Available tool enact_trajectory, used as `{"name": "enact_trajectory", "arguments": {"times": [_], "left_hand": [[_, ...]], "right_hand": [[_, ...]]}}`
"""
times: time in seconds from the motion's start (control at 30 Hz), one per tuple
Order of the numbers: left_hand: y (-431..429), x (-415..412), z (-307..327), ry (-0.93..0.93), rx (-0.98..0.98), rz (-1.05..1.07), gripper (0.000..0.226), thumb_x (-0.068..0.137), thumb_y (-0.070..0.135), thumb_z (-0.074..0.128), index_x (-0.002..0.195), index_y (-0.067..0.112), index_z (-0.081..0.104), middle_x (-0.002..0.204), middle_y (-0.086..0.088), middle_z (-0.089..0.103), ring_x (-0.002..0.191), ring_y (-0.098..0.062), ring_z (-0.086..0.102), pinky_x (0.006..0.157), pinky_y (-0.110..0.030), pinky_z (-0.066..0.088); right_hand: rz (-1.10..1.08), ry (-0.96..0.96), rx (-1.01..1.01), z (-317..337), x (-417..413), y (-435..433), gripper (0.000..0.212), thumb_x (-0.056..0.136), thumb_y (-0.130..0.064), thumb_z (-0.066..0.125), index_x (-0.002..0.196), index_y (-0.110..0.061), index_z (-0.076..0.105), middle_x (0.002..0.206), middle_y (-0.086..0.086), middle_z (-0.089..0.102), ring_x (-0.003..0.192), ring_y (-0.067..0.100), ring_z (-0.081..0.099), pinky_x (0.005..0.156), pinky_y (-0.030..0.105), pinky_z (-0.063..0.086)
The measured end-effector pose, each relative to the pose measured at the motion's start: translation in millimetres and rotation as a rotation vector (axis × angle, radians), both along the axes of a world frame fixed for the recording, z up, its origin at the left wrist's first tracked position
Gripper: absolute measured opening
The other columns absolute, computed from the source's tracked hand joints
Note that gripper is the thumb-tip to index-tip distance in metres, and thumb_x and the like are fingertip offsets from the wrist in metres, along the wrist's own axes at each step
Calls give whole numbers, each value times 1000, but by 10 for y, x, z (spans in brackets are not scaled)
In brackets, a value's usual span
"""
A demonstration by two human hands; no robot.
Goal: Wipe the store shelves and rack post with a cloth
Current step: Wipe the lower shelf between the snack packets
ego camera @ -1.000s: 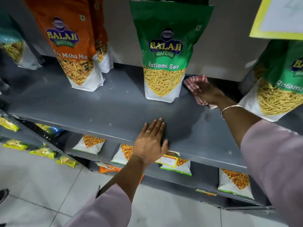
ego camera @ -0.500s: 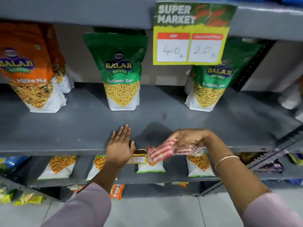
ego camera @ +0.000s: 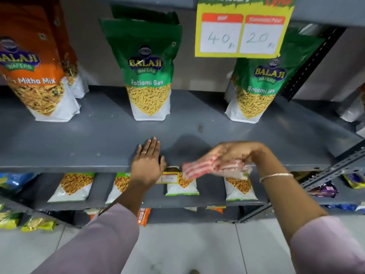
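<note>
2 hands (ego camera: 148,163), 1 cloth (ego camera: 199,168), 3 front pkts (ego camera: 148,76)

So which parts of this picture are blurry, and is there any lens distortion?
Head view: the cloth and right hand are motion-smeared; the left hand, flat on the shelf, is sharp; the wide lens tilts the slotted rack post.

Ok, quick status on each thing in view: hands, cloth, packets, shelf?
Left hand: flat, palm down on the shelf's front edge.
Right hand: gripping the cloth.
Red-and-white striped cloth: bunched, motion-blurred, at the shelf's front edge.
Grey shelf: a dark mark near the middle.
Middle Ratlami Sev packet: upright, sealed.
Right Ratlami Sev packet: upright, leaning slightly.
Mitha Mix packet: upright.
Price card: hanging, reads 40 and 20.
</note>
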State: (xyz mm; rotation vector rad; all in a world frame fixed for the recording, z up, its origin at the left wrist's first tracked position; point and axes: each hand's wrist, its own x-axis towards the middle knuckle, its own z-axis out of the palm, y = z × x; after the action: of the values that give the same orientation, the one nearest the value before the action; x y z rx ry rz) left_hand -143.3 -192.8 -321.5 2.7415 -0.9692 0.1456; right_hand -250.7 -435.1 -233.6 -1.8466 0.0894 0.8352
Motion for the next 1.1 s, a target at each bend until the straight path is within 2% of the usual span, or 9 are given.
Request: {"name": "enact_trajectory", "arguments": {"times": [0.1,0.17,0.3,0.43,0.6,0.67,0.77,0.9,1.1], "left_hand": [[9,-3,-7,14,2,-1,58,77,28,31,112,-4,64,119,-19,63,108,-32,62,93,-53,43],[12,-1,-40,7,-1,-11,58,77,28,32,113,-3,64,120,-18,63,109,-31,61,94,-51,43],[16,19,-112,-9,-29,-16,58,76,29,34,115,-3,63,122,-18,62,110,-32,61,102,-42,26],[-6,89,-155,-35,-83,-15,59,74,31,36,113,-2,65,121,-18,62,108,-32,62,102,-39,23],[-18,97,-166,-15,-86,-15,60,74,33,37,116,-1,64,124,-16,61,111,-29,61,100,-39,27],[-15,99,-181,-2,-76,-10,61,73,33,36,116,-1,63,125,-16,61,111,-28,61,100,-39,28],[-7,90,-173,-14,-71,-3,62,75,34,35,117,-1,63,125,-16,61,112,-27,60,100,-38,29],[4,91,-182,-25,-82,2,61,75,34,37,117,-1,63,125,-15,60,112,-27,60,100,-37,29],[10,92,-160,-3,-83,-9,58,74,32,39,115,0,65,124,-15,62,111,-28,61,100,-38,31]], "right_hand": [[-464,-180,-27,-35,235,-166,39,85,-3,59,123,-10,63,115,7,71,109,21,66,93,26,52],[-663,-369,-354,-185,469,-169,40,92,-4,50,132,-7,56,124,11,64,115,25,61,96,22,51],[-345,-499,-953,-654,817,-75,74,83,-41,11,149,-14,29,158,12,25,147,27,22,122,44,18],[-708,-463,-965,-716,1303,-225,57,96,-26,34,151,-19,23,162,7,12,150,24,11,124,38,12],[-664,-386,-1066,-545,1715,-357,53,92,-21,43,144,-12,37,155,11,30,143,28,28,114,39,31],[-610,-476,-1098,-465,1893,-405,51,91,-19,32,138,-7,43,142,20,42,131,33,42,96,28,45],[-252,-517,-1212,-548,2246,-551,77,73,-22,0,131,4,42,126,25,50,112,38,52,93,44,47],[-558,-448,-526,-440,2362,-271,47,94,-14,43,140,-2,40,138,15,54,118,30,57,70,11,45],[-352,-517,-705,-451,1892,-79,51,96,-23,49,145,-23,37,152,6,40,136,29,44,105,33,39]]}}
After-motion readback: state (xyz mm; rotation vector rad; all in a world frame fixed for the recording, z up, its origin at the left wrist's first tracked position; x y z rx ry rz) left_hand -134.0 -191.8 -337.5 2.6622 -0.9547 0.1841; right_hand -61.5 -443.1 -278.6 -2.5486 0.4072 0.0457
